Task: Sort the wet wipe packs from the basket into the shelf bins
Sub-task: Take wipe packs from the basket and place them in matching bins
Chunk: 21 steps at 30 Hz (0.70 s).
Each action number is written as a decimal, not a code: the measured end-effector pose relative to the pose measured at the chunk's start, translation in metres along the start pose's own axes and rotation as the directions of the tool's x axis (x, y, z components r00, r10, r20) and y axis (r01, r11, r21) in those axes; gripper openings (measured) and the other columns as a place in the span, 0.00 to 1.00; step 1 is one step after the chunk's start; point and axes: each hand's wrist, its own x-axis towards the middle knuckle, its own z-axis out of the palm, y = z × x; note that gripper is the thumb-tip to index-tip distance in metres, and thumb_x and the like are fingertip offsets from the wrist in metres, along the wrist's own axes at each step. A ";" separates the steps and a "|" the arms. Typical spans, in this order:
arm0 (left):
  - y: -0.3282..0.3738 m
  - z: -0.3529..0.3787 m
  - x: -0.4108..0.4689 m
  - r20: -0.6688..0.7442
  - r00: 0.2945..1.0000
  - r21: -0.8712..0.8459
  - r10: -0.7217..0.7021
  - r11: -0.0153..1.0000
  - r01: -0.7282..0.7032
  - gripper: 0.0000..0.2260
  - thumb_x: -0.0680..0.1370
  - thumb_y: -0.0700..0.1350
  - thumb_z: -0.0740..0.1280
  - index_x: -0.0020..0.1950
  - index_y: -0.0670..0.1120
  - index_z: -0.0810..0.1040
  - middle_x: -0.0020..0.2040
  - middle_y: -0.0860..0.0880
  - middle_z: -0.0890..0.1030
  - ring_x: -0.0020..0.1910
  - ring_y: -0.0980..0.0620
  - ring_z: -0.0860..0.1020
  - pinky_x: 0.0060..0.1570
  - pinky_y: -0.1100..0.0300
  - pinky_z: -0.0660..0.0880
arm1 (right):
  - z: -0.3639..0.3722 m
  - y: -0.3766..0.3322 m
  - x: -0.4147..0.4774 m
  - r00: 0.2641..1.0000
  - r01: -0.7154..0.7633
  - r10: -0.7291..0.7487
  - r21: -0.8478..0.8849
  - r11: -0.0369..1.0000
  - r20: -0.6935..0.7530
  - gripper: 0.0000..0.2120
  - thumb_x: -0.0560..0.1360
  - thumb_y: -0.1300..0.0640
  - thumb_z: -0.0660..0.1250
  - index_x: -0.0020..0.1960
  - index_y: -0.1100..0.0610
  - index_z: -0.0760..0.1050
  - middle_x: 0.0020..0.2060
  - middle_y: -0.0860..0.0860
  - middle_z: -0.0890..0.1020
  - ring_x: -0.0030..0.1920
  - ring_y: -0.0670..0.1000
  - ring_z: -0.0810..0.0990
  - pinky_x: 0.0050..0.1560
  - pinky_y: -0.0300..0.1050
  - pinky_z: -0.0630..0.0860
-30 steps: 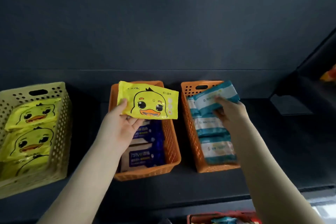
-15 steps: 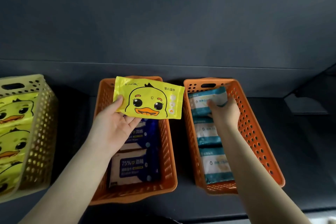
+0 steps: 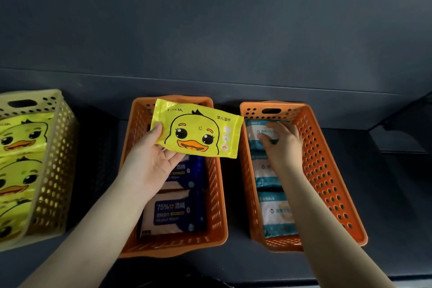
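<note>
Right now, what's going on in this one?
A person is sorting wipe packs into shelf bins. The left hand holds a yellow duck pack above the middle orange bin, which contains blue alcohol wipe packs. The right hand reaches into the right orange bin, fingers spread on the rearmost teal pack of a row. The yellow bin at far left already holds matching duck packs, so the held pack is not yet in its bin.
</note>
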 end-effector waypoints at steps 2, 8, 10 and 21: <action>0.000 0.000 -0.003 -0.017 0.999 0.000 0.032 0.999 -0.032 0.16 0.81 0.49 0.60 0.67 0.46 0.74 0.59 0.44 0.82 0.57 0.46 0.82 0.53 0.50 0.80 | -0.011 -0.011 -0.003 0.992 0.077 -0.070 0.057 0.995 -0.106 0.15 0.77 0.51 0.68 0.61 0.54 0.78 0.62 0.54 0.77 0.62 0.58 0.73 0.63 0.53 0.69; 0.008 -0.002 -0.020 -0.022 0.992 -0.009 0.126 0.992 -0.127 0.17 0.82 0.50 0.58 0.67 0.45 0.73 0.59 0.44 0.82 0.57 0.46 0.82 0.52 0.50 0.81 | -0.046 -0.093 -0.045 0.932 -0.133 -0.129 0.651 0.747 0.339 0.16 0.81 0.47 0.60 0.46 0.55 0.80 0.40 0.50 0.86 0.43 0.52 0.84 0.44 0.46 0.81; 0.013 -0.006 -0.028 -0.017 0.988 -0.039 0.156 0.987 -0.157 0.15 0.82 0.49 0.58 0.65 0.44 0.73 0.58 0.43 0.83 0.55 0.46 0.82 0.48 0.49 0.82 | -0.040 -0.114 -0.063 0.863 -0.294 -0.151 0.722 0.627 0.482 0.13 0.80 0.46 0.60 0.47 0.51 0.79 0.41 0.47 0.87 0.45 0.50 0.85 0.45 0.46 0.82; 0.105 -0.077 -0.077 -0.089 0.820 0.761 0.566 0.570 -0.311 0.22 0.81 0.60 0.53 0.36 0.47 0.71 0.26 0.58 0.77 0.30 0.63 0.76 0.30 0.69 0.71 | 0.018 -0.208 -0.119 0.959 -0.108 -0.129 0.745 0.658 0.253 0.25 0.82 0.44 0.54 0.44 0.61 0.81 0.37 0.58 0.85 0.33 0.51 0.82 0.28 0.42 0.76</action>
